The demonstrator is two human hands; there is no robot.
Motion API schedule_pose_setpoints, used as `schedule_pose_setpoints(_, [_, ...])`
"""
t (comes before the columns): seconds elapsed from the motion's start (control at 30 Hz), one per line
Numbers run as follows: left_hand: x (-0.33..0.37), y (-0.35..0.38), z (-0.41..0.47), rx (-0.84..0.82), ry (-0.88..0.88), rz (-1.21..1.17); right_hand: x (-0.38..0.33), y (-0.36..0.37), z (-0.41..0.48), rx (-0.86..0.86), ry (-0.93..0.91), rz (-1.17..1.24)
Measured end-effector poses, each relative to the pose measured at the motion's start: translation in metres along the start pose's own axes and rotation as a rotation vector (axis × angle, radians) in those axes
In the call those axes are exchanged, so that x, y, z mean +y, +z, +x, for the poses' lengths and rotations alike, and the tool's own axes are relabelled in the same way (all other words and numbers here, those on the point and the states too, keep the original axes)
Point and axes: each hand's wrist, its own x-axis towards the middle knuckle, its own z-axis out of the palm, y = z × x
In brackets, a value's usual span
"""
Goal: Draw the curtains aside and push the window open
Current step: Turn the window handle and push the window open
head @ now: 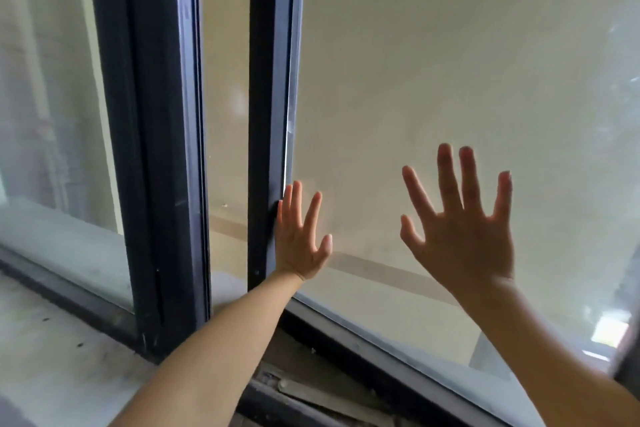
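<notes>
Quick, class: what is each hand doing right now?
Left hand: open, flat by the sash frame, holding nothing.
Right hand: open, fingers spread, holding nothing.

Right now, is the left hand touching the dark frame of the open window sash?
Touching. In the head view, the left hand lies flat along the sash frame, its fingers overlapping the frame's inner edge with no gap visible between them.
</notes>
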Motion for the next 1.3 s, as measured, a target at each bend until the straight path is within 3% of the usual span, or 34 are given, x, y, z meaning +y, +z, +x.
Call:
schedule_pose_setpoints(0.23, [-0.014,0.02,0.001,0.099,0.138,-0.037,0.0,0.012,-0.002,0.067,-0.006,-0.083])
schedule_pose_setpoints(0.33, [-0.013,0.037,0.014,0.046,0.107,-0.118,0.003,0.017,0.003,-0.007,-0.018,-0.018])
schedule_pose_setpoints(0.47, [-0.021,0.088,0.021,0.022,0.114,-0.201,-0.001,0.04,0.005,-0.074,0.01,-0.138])
schedule_pose_setpoints(0.87, [-0.025,0.159,0.048,0.012,0.196,-0.382,0.002,0.069,0.019,-0.109,0.057,-0.314])
schedule_pose_setpoints(1.3, [-0.016,0.239,0.07,-0.092,0.259,-0.551,0.023,0.087,0.015,-0.273,-0.126,-0.602])
